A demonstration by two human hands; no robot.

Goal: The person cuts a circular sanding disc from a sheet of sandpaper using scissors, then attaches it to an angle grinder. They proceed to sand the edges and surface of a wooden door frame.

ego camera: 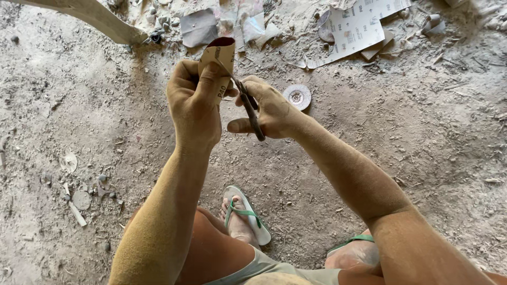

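My left hand (pixel 193 103) grips a folded strip of brown sandpaper (pixel 219 57), held upright with its curled top showing a dark red grit side. My right hand (pixel 270 111) holds a pair of dark scissors (pixel 250 108) whose blades meet the sandpaper's right edge beside my left thumb. Both hands and forearms are coated in dust and are raised over a dirt floor. Below them my feet rest in white sandals with green straps (pixel 244 214).
Sheets and scraps of sandpaper (pixel 356 29) lie on the dusty floor at the top. A round white grinding disc (pixel 298 96) lies just right of my hands. A curved pale wooden piece (pixel 100 18) crosses the top left. Small debris and discs (pixel 80 199) scatter at left.
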